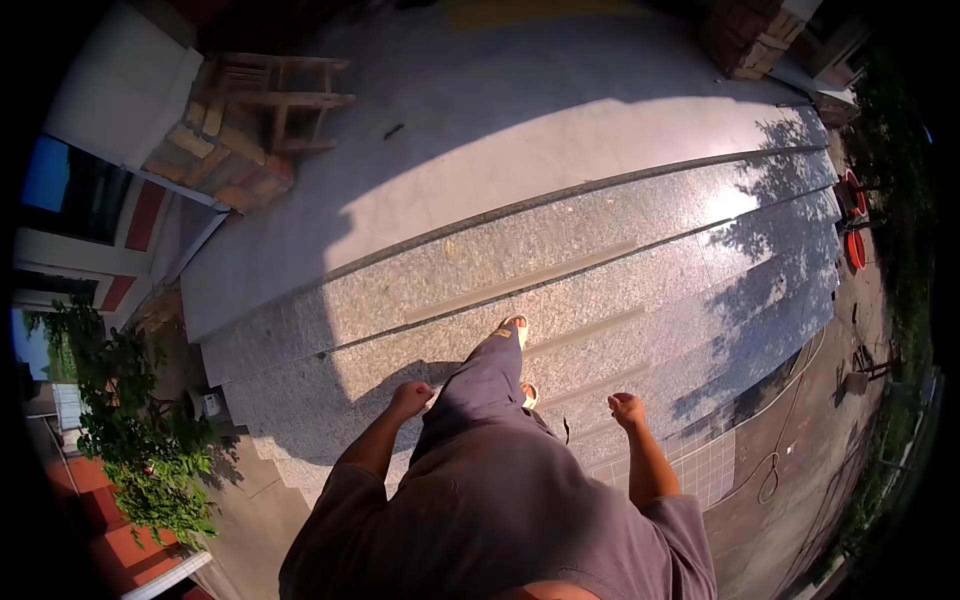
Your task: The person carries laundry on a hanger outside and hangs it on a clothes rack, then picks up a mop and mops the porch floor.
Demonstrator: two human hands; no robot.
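My left hand (411, 398) hangs beside my left thigh with its fingers curled closed. A small pale patch shows at its fingertips, too small to name. Out to the other side, my right hand (626, 409) is held away from my body, fingers curled in, with nothing visible in it. Between the hands are my grey trousers (470, 385) and my feet in pale sandals (518, 328), one foot ahead of the other on speckled stone steps (400, 345). Neither hand touches the steps.
Higher up, the steps meet a smooth landing (480, 165). A wooden chair (290, 100) stands by a stone-faced pillar base (215, 150). A leafy plant (140, 440) grows at left. Red basins (855, 250) and a hose (770, 480) lie on the right.
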